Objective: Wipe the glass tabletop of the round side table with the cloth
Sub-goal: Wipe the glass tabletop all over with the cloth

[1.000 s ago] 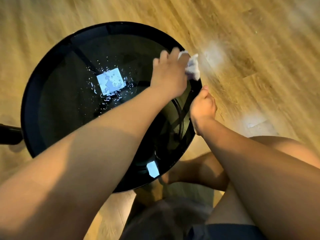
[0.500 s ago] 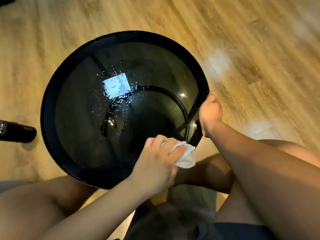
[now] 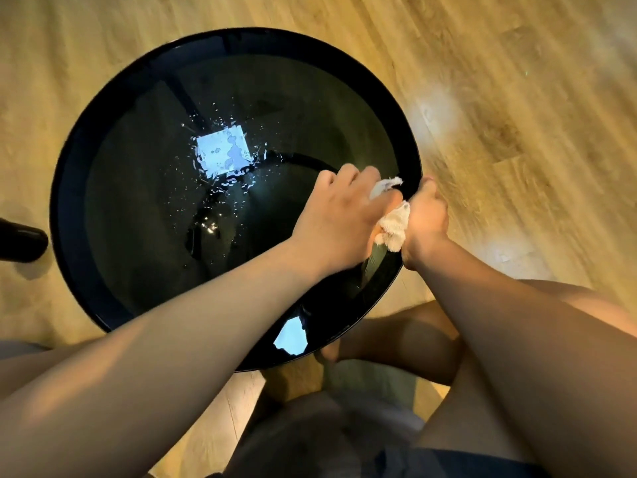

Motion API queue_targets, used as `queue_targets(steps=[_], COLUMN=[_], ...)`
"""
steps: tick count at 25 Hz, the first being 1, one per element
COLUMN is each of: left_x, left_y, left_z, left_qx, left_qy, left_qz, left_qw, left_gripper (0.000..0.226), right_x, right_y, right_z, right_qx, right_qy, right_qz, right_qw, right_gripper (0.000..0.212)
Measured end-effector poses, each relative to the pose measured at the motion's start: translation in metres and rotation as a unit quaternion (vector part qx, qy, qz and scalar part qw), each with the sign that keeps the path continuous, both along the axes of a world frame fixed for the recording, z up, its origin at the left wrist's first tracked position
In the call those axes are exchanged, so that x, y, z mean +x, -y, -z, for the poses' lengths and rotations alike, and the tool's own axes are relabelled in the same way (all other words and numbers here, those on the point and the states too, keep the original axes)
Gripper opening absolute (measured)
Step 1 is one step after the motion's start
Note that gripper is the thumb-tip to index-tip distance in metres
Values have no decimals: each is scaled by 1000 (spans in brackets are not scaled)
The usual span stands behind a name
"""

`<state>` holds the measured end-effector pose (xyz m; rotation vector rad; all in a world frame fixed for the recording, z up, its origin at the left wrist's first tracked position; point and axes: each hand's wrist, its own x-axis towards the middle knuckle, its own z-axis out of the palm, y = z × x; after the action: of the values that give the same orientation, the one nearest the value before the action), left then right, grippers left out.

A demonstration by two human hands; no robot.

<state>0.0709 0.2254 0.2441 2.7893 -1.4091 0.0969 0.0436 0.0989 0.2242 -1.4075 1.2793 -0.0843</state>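
The round side table [image 3: 410, 157] stands on a wooden floor [image 3: 517, 98], seen from above, and its dark glass tabletop [image 3: 138, 208] fills the middle of the view. The left hand [image 3: 339, 215] lies on this surface near the right edge. Its fingers are curled over a white cloth [image 3: 393, 231] and press it against the glass. Bunched folds of the cloth stick out past the fingertips and below the thumb, touching the right hand [image 3: 427, 219]. That hand sits on the black rim [image 3: 69, 174] just beside the cloth, fingers curled over the edge and gripping it.

Water droplets [image 3: 220, 198] are scattered near the centre of the glass, around the bright square reflection [image 3: 222, 151] of a light. A second pale reflection [image 3: 291, 336] shows near the front edge, beneath the left forearm. A dark rounded object [image 3: 20, 243] lies on the floor just left of the table; what it is cannot be told.
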Motion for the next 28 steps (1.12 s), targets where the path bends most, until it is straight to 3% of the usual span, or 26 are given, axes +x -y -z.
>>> queue_targets(steps=[5,9,15,18,23,28], left_x=[60,81,-26,-100,-86,39], left_y=[64,84,-30,-108,-128,-62], left_z=[-6,-4,-3,-6,-7,1], left_qx=[-4,-16,-109,-71,7,-17], left_qy=[-12,-35,-110,-153,-88,-9], left_qz=[-143,-151,-55,0,-26,-142], left_qw=[990,988,986,986,996,990], left_gripper=[47,54,46,45,40,46], right_x=[3,4,2,0,-1,1], right_y=[-2,-5,-6,-6,-11,-8], right_z=[-4,-9,-15,-19,-13,-6], right_qx=[-103,-178,-170,-178,-192,-206], right_qy=[-55,-61,-60,-67,-60,-50], right_qz=[-41,-64,-75,-68,-88,-79], right_qw=[992,980,981,979,976,974], right_gripper=[58,56,57,58,59,57])
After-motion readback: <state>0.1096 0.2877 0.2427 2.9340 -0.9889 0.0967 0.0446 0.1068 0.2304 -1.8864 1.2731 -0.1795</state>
